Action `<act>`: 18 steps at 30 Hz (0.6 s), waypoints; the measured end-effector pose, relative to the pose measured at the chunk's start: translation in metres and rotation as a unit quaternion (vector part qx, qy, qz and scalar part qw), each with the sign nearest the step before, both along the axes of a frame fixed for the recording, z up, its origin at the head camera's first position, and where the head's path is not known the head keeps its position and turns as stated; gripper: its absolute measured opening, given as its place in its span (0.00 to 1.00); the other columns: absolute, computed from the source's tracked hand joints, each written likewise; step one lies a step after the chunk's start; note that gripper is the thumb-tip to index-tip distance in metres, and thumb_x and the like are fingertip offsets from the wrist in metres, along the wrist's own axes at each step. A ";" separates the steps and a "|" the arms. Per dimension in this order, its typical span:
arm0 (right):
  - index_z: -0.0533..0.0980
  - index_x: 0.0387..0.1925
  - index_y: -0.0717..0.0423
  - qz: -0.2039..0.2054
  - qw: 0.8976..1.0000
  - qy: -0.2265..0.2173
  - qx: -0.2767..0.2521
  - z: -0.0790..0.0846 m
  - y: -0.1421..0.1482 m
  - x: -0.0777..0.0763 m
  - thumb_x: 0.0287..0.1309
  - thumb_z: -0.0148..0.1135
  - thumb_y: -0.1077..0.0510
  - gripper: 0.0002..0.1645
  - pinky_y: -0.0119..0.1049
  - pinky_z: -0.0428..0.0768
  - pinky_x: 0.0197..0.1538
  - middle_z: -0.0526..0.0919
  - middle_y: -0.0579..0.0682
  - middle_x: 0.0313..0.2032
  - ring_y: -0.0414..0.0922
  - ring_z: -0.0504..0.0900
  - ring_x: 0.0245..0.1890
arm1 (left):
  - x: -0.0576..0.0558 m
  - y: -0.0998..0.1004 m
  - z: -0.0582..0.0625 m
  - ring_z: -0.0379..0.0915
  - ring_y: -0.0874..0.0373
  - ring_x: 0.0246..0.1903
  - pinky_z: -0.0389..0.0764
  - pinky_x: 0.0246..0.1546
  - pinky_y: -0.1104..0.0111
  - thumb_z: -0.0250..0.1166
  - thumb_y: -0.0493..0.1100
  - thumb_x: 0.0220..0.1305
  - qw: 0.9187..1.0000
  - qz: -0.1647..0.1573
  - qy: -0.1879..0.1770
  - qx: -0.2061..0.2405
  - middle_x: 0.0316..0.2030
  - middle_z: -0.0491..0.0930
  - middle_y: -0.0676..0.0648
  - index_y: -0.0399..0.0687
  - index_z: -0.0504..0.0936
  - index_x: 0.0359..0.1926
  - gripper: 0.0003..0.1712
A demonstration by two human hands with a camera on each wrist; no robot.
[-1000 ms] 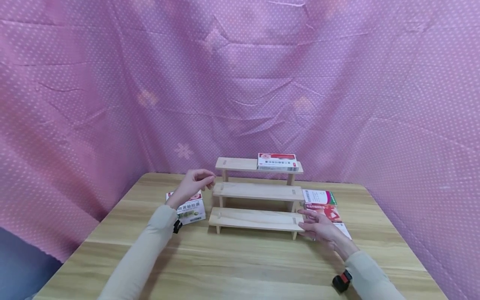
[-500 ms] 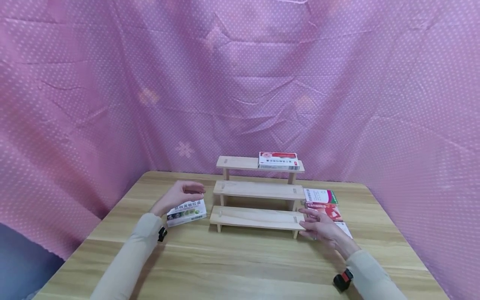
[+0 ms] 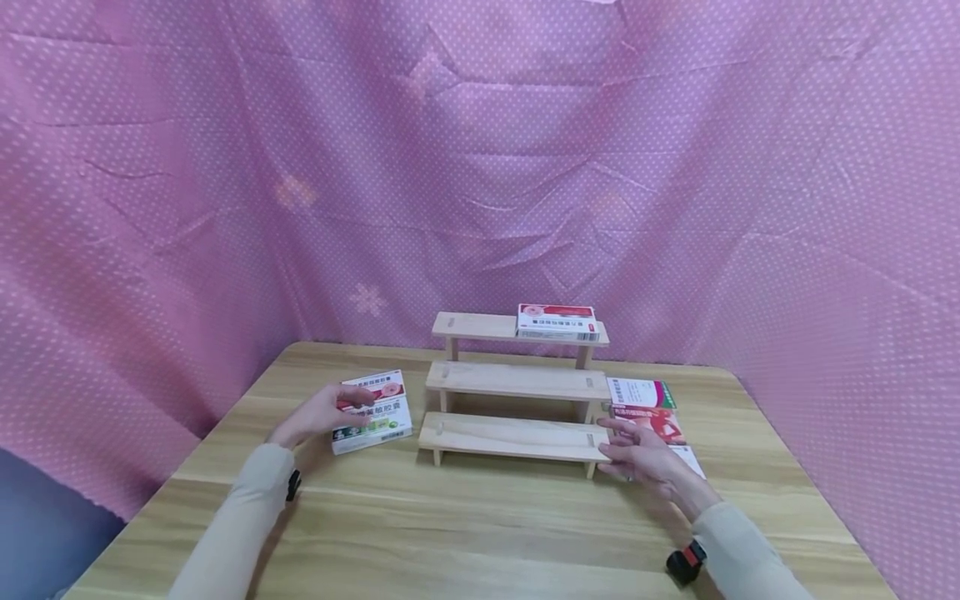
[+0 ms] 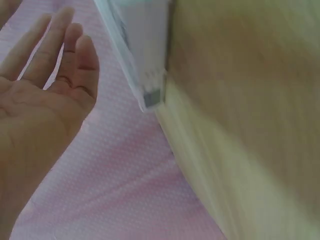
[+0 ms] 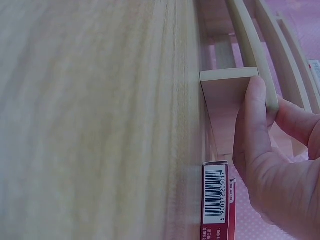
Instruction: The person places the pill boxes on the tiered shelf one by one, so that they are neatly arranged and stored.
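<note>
In the head view, my left hand point(image 3: 317, 415) hovers at the left side of a white-and-green medicine box point(image 3: 386, 423) and a red-and-white medicine box point(image 3: 388, 385). Its fingers are loosely extended, and the left wrist view shows them apart from a blurred white box point(image 4: 145, 45). My right hand point(image 3: 647, 460) pinches the right end of the lowest shelf of a three-tier wooden stand point(image 3: 510, 435). Thumb and fingers lie on opposite faces of that board in the right wrist view, near its leg point(image 5: 230, 92).
Another red-and-white medicine box point(image 3: 555, 322) lies on the stand's top tier. Right of the stand are a white, purple and green box point(image 3: 637, 392), a red box point(image 3: 652, 423) and a partly hidden white box point(image 3: 688, 458). A pink dotted curtain point(image 3: 480, 208) hangs behind the table point(image 3: 480, 533).
My left hand has moved left and down from beside the stand, across the two left boxes to their left side. My right hand keeps its hold on the lowest shelf.
</note>
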State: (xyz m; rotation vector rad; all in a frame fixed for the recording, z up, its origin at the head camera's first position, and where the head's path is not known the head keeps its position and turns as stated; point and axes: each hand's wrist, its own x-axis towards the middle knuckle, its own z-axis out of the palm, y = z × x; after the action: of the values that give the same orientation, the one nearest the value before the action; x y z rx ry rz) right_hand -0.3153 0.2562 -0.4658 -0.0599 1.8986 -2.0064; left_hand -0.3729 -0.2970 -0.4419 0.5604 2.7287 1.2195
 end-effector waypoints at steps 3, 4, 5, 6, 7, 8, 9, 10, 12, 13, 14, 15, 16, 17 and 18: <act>0.51 0.74 0.64 -0.002 1.000 -0.001 -0.003 0.001 0.000 0.001 0.64 0.58 0.67 0.41 0.40 0.84 0.52 0.73 0.55 0.46 0.45 0.83 0.42 | 0.002 -0.009 -0.002 0.72 0.41 0.56 0.71 0.59 0.48 0.73 0.41 0.55 1.000 0.017 -0.013 -0.023 0.54 0.80 0.36 0.35 0.79 0.56 0.28; 0.51 0.74 0.64 -0.002 1.000 -0.001 -0.002 0.002 -0.002 0.003 0.64 0.58 0.67 0.41 0.40 0.84 0.52 0.73 0.55 0.46 0.45 0.83 0.42 | 0.002 -0.012 -0.002 0.72 0.41 0.55 0.71 0.59 0.48 0.73 0.41 0.54 0.999 0.019 -0.017 -0.027 0.54 0.80 0.36 0.34 0.79 0.56 0.29; 0.52 0.74 0.63 -0.007 1.000 -0.004 -0.001 0.003 -0.003 0.004 0.63 0.58 0.67 0.41 0.40 0.85 0.51 0.73 0.55 0.46 0.45 0.83 0.41 | 0.003 -0.016 -0.002 0.72 0.42 0.55 0.71 0.58 0.48 0.73 0.42 0.53 0.999 0.023 -0.021 -0.031 0.55 0.79 0.36 0.35 0.78 0.57 0.30; 0.52 0.74 0.63 -0.009 1.000 -0.006 0.000 0.003 -0.004 0.005 0.63 0.59 0.66 0.41 0.40 0.85 0.51 0.73 0.56 0.46 0.45 0.83 0.41 | 0.004 -0.018 -0.002 0.71 0.43 0.55 0.70 0.58 0.48 0.74 0.42 0.53 0.999 0.029 -0.023 -0.037 0.55 0.79 0.37 0.36 0.79 0.57 0.30; 0.52 0.74 0.63 -0.010 1.000 -0.008 0.001 0.004 -0.005 0.007 0.63 0.59 0.66 0.42 0.40 0.85 0.51 0.73 0.56 0.46 0.45 0.83 0.41 | 0.005 -0.021 -0.002 0.71 0.43 0.54 0.69 0.58 0.48 0.74 0.43 0.52 0.998 0.034 -0.025 -0.043 0.55 0.79 0.37 0.37 0.79 0.57 0.30; 0.52 0.74 0.63 -0.010 1.000 -0.008 0.004 0.004 -0.006 0.008 0.63 0.59 0.66 0.42 0.41 0.85 0.51 0.73 0.57 0.47 0.45 0.83 0.41 | 0.006 -0.023 -0.003 0.71 0.44 0.54 0.69 0.58 0.47 0.74 0.44 0.52 0.998 0.036 -0.027 -0.049 0.55 0.79 0.38 0.38 0.79 0.57 0.31; 0.52 0.74 0.63 -0.012 1.000 -0.009 0.004 0.004 -0.006 0.009 0.63 0.59 0.66 0.42 0.41 0.84 0.51 0.72 0.58 0.48 0.46 0.83 0.42 | 0.006 -0.025 -0.003 0.70 0.44 0.54 0.69 0.58 0.48 0.75 0.44 0.52 0.998 0.036 -0.027 -0.051 0.54 0.79 0.38 0.38 0.79 0.57 0.31; 0.52 0.74 0.63 -0.013 1.000 -0.010 0.006 0.004 -0.007 0.010 0.63 0.59 0.66 0.42 0.41 0.84 0.52 0.72 0.58 0.49 0.46 0.83 0.42 | 0.007 -0.026 -0.003 0.70 0.44 0.54 0.69 0.57 0.50 0.75 0.44 0.52 0.997 0.038 -0.029 -0.055 0.54 0.79 0.38 0.39 0.79 0.57 0.31; 0.51 0.74 0.64 -0.010 1.000 -0.008 0.007 0.004 -0.008 0.012 0.63 0.59 0.65 0.42 0.41 0.84 0.52 0.72 0.59 0.51 0.46 0.83 0.43 | 0.006 -0.028 -0.005 0.71 0.46 0.53 0.71 0.55 0.54 0.75 0.44 0.51 0.997 0.038 -0.029 -0.056 0.53 0.79 0.39 0.39 0.79 0.57 0.31; 0.51 0.74 0.64 -0.009 1.000 -0.007 0.008 0.005 -0.008 0.013 0.64 0.59 0.65 0.42 0.41 0.84 0.52 0.72 0.59 0.51 0.45 0.83 0.43 | 0.006 -0.029 -0.005 0.71 0.46 0.52 0.71 0.54 0.57 0.75 0.43 0.51 0.997 0.037 -0.032 -0.054 0.53 0.79 0.39 0.38 0.79 0.57 0.31; 0.51 0.74 0.64 -0.007 1.000 -0.005 0.007 0.006 -0.008 0.014 0.64 0.58 0.65 0.42 0.41 0.84 0.53 0.72 0.59 0.51 0.45 0.83 0.44 | 0.005 -0.030 -0.005 0.71 0.46 0.52 0.72 0.52 0.59 0.75 0.43 0.51 0.997 0.035 -0.036 -0.051 0.52 0.78 0.39 0.38 0.79 0.57 0.31; 0.50 0.74 0.64 -0.006 1.000 -0.005 0.006 0.007 -0.009 0.015 0.64 0.58 0.65 0.42 0.40 0.84 0.53 0.72 0.59 0.51 0.45 0.83 0.44 | 0.005 -0.030 -0.005 0.71 0.46 0.51 0.71 0.51 0.62 0.75 0.42 0.51 0.997 0.036 -0.041 -0.047 0.52 0.78 0.39 0.39 0.79 0.57 0.31; 0.50 0.74 0.64 -0.008 1.000 -0.006 0.006 0.008 -0.009 0.017 0.64 0.58 0.65 0.42 0.40 0.84 0.53 0.73 0.58 0.50 0.45 0.83 0.43 | 0.004 -0.030 -0.004 0.71 0.47 0.51 0.71 0.50 0.63 0.75 0.42 0.50 0.997 0.036 -0.045 -0.046 0.52 0.78 0.39 0.39 0.79 0.57 0.31; 0.50 0.74 0.64 -0.008 1.000 -0.005 0.005 0.009 -0.010 0.018 0.64 0.58 0.66 0.42 0.40 0.84 0.53 0.72 0.58 0.49 0.45 0.82 0.43 | 0.004 -0.031 -0.004 0.71 0.47 0.50 0.71 0.49 0.64 0.75 0.42 0.50 0.997 0.032 -0.048 -0.045 0.51 0.78 0.39 0.39 0.79 0.57 0.32; 0.50 0.74 0.64 -0.011 1.000 -0.006 0.004 0.011 -0.011 0.019 0.64 0.58 0.66 0.42 0.40 0.84 0.53 0.73 0.58 0.49 0.45 0.82 0.43 | 0.004 -0.031 -0.003 0.71 0.47 0.49 0.70 0.48 0.65 0.75 0.42 0.50 0.997 0.031 -0.056 -0.046 0.51 0.77 0.39 0.39 0.79 0.57 0.32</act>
State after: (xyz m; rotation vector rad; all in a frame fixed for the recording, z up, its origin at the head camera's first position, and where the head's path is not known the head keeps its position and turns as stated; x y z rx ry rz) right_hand -0.2960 0.2454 -0.4544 -0.0233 1.9079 -2.0088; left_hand -0.3685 -0.3278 -0.4445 0.3887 2.7100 1.0958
